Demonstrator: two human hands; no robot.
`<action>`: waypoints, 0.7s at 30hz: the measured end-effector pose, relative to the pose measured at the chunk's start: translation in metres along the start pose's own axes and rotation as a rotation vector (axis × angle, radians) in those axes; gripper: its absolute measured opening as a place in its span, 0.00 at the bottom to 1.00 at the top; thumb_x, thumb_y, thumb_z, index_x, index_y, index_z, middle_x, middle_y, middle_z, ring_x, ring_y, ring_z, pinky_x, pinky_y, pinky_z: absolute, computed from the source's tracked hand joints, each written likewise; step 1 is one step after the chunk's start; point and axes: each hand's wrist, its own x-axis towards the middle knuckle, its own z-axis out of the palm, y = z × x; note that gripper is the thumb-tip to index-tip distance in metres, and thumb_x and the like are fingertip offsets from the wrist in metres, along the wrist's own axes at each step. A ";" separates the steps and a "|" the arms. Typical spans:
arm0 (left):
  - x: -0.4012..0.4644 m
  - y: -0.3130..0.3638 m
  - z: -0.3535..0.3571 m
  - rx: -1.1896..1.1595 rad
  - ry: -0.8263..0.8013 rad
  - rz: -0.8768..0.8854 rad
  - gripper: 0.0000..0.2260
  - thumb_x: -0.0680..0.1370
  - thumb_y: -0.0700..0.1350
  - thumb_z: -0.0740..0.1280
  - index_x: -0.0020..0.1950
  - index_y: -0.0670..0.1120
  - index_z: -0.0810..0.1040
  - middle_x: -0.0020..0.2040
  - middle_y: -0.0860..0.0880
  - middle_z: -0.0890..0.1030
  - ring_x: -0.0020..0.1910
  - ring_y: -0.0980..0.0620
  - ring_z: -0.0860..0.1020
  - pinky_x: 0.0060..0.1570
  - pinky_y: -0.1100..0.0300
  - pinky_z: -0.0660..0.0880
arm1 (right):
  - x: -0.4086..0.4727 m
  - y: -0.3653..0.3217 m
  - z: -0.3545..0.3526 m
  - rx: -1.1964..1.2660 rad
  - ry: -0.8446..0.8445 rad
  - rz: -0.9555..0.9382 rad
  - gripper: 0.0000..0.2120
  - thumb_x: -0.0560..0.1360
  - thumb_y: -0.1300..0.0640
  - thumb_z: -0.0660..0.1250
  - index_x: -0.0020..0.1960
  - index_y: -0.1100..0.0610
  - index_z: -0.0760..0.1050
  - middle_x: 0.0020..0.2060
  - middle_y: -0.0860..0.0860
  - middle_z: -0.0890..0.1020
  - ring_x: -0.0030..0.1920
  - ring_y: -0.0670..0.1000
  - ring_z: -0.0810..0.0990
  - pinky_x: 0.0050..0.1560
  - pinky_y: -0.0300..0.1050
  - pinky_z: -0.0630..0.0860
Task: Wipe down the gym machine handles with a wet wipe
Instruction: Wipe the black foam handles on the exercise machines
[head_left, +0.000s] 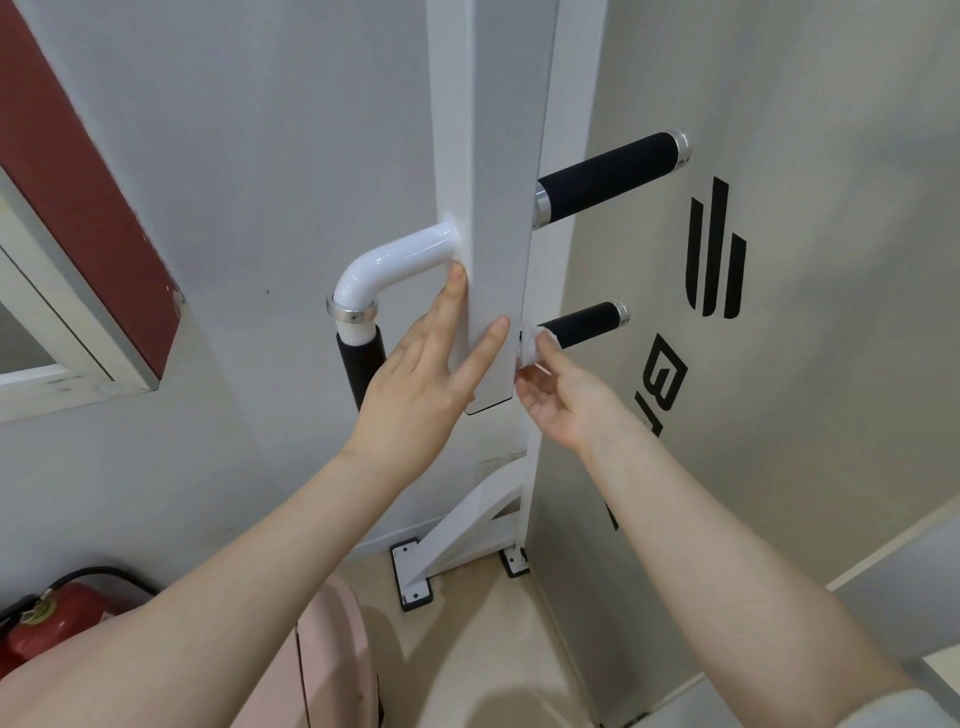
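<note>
Two hands work at the white post (493, 156). The right hand (558, 400) pinches a wet wipe (535, 347) around the inner end of the lower black handle (584, 325), hiding that end. The left hand (415, 384) lies flat, fingers straight, against the post. Black lettering (660, 384) on the wall panel is partly hidden, unreadable.

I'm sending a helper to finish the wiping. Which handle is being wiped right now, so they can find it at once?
Find the white upright post of the machine. Two black foam handles stick out of its right side; it is the lower handle, shorter-looking than the upper handle, with the right hand holding a white wipe at its base.
</note>
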 end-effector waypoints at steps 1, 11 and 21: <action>0.000 0.000 0.000 -0.003 -0.004 -0.003 0.37 0.64 0.33 0.76 0.70 0.45 0.65 0.71 0.32 0.54 0.63 0.38 0.65 0.52 0.53 0.74 | 0.002 -0.006 0.002 0.014 0.024 -0.002 0.06 0.76 0.56 0.66 0.46 0.59 0.75 0.40 0.53 0.81 0.41 0.48 0.80 0.49 0.39 0.77; 0.000 0.000 0.000 -0.039 -0.008 -0.005 0.38 0.64 0.34 0.76 0.70 0.46 0.62 0.70 0.33 0.54 0.62 0.39 0.66 0.49 0.54 0.74 | -0.006 -0.008 -0.002 0.191 -0.038 0.001 0.15 0.78 0.54 0.62 0.55 0.67 0.73 0.51 0.61 0.80 0.53 0.57 0.80 0.61 0.50 0.74; 0.001 0.000 0.000 -0.025 -0.016 -0.006 0.38 0.64 0.34 0.76 0.70 0.45 0.63 0.70 0.32 0.54 0.63 0.38 0.66 0.49 0.53 0.74 | -0.011 0.011 -0.009 -0.154 0.189 -0.440 0.08 0.75 0.66 0.64 0.54 0.62 0.74 0.48 0.55 0.81 0.48 0.47 0.80 0.54 0.37 0.77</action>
